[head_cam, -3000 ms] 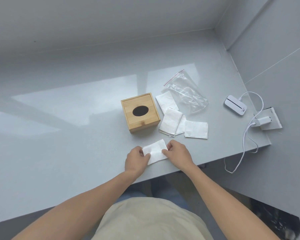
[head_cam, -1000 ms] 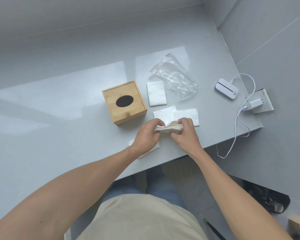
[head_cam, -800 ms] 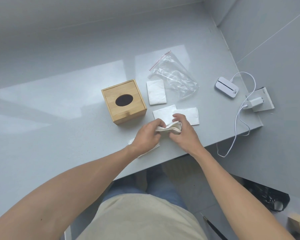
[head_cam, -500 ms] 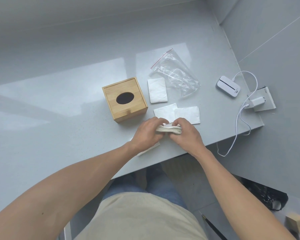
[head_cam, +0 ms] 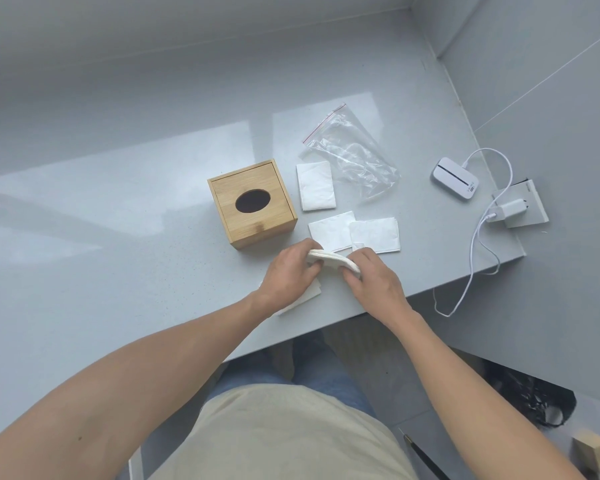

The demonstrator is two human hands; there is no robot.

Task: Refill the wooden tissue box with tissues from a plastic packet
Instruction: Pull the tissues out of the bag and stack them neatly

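Partly hidden tissue point(head_cam: 309, 296), left hand point(head_cam: 288, 271) covering

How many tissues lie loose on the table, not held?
4: one beside the wooden box, two overlapping behind the hands, one partly under the left hand.

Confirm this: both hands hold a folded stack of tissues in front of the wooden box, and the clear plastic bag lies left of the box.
Not quite. The head view shows the plastic bag lying right of the wooden box, not left. The left hand and right hand do hold the tissue stack there.
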